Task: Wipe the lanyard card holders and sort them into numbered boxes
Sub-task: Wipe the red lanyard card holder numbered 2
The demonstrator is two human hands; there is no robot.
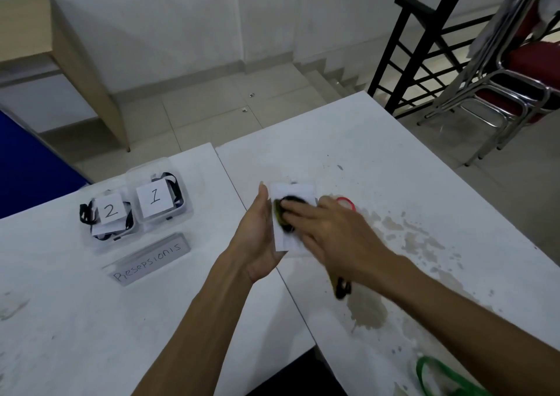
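Observation:
My left hand (257, 238) holds a white card holder (292, 192) from its left side, above the gap between two white tables. My right hand (339, 232) lies over the holder's face and presses a dark, yellow-green wiping pad (283, 210) against it. A black lanyard clip (342, 288) hangs below my right wrist. At the left stand two clear boxes, one labelled 1 (156, 197) and one labelled 2 (109, 210), both with black lanyards and holders inside.
A name plate reading "Resepsionis" (148, 257) lies in front of the boxes. A red ring (347, 203) sits just beyond my right hand. A green lanyard (436, 377) lies at the near right edge. The right table (424, 213) has stained patches. Stacked chairs (509, 71) and a stair railing stand beyond.

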